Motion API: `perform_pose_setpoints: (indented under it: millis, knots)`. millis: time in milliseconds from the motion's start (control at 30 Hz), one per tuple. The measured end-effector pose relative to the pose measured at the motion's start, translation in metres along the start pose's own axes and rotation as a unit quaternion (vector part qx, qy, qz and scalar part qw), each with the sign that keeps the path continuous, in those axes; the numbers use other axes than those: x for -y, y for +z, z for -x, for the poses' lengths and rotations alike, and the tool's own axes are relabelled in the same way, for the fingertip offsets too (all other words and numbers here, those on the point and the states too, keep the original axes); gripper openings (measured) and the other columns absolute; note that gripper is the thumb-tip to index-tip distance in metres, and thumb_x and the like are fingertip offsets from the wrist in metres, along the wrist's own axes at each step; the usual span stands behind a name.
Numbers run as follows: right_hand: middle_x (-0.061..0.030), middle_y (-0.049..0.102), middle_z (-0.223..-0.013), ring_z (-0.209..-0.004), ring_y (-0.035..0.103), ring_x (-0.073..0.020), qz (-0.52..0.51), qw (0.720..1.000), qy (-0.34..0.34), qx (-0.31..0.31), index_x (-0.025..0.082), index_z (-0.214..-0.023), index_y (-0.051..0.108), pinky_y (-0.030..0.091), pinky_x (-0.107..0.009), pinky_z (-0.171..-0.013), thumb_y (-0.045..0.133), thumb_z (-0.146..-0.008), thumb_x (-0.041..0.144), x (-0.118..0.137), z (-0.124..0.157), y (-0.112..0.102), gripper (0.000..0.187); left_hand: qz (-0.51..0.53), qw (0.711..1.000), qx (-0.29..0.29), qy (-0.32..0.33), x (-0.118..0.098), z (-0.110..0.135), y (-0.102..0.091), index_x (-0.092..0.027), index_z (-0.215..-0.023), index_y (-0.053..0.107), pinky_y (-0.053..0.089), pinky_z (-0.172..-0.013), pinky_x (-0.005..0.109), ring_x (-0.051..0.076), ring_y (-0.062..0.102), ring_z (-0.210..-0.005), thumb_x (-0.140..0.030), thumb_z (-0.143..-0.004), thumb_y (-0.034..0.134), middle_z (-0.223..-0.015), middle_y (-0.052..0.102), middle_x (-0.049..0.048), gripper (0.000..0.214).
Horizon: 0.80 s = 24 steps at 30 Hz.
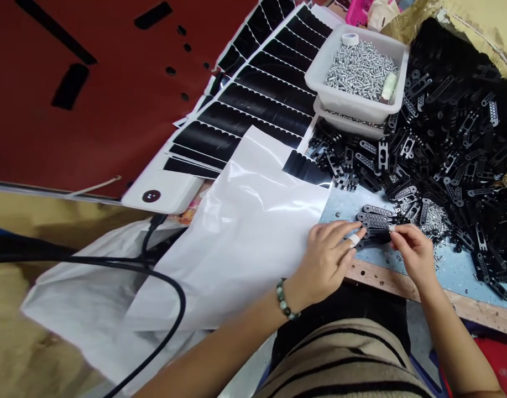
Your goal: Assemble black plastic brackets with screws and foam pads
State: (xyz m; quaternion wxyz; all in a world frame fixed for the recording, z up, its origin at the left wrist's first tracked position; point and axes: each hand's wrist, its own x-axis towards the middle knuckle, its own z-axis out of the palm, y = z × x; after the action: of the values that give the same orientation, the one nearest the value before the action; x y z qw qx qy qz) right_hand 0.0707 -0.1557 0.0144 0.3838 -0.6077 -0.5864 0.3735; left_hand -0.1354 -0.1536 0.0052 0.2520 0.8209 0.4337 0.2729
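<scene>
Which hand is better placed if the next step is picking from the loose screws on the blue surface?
Probably the right hand: it is just beside the loose screws, while the left hand is farther off, touching the lined-up dark parts.

Parts point(376, 217) matt plast., screws point(361, 69) shiny metal, tbl edge point(381, 278) wood (wht sheet point(253, 237) v. glossy)
</scene>
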Motion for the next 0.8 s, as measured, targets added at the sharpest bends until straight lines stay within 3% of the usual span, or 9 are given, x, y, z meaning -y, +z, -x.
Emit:
perform_pose_setpoints:
  millis: [133,433,600,800]
  knots:
    - [-0.0026,0.062,-0.079,-0.064,0.062,-0.0151,-0.047,0.995,0.082,-0.042,0.02,-0.084,0.068,0.052,-0.029,-0.058,0.063,-0.082,0.041,-0.017,-0.003,0.006,0.021,-0.073,0.997,0.027,0.028,0.002,0.002,0.011,-0.022,-0.124,0.059,0.025,-0.102,0.05,0.025,0.052,-0.114,-0.024,-0.093,0.045,-0.125,0.063,0.007,0.034]
    - [-0.0027,0.065,-0.074,-0.062,0.059,-0.0138,0.009,0.994,0.091,-0.056,0.02,-0.081,0.068,0.049,-0.027,-0.057,0.063,-0.08,0.043,-0.023,-0.003,0.015,0.024,-0.117,0.992,0.026,0.05,0.002,0.001,0.018,-0.02,-0.123,0.058,0.024,-0.103,0.048,0.023,0.054,-0.111,-0.023,-0.091,0.05,-0.126,0.063,0.0057,0.033]
    - [-0.0001,0.063,-0.067,-0.057,0.06,-0.0129,-0.073,0.986,0.136,-0.061,0.019,-0.082,0.066,0.05,-0.027,-0.055,0.066,-0.078,0.043,-0.022,-0.001,0.016,0.024,-0.117,0.991,0.044,0.042,0.0,0.0,0.016,-0.021,-0.126,0.056,0.025,-0.102,0.047,0.024,0.054,-0.111,-0.023,-0.09,0.052,-0.127,0.062,0.0069,0.036]
    - [0.0011,0.061,-0.065,-0.053,0.059,-0.0122,-0.1,0.982,0.143,-0.074,0.019,-0.08,0.065,0.049,-0.026,-0.054,0.068,-0.076,0.043,-0.022,-0.001,0.016,0.024,-0.101,0.993,0.04,0.044,0.0,0.0,0.014,-0.022,-0.126,0.056,0.025,-0.101,0.047,0.023,0.055,-0.11,-0.024,-0.09,0.051,-0.128,0.061,0.0054,0.036]
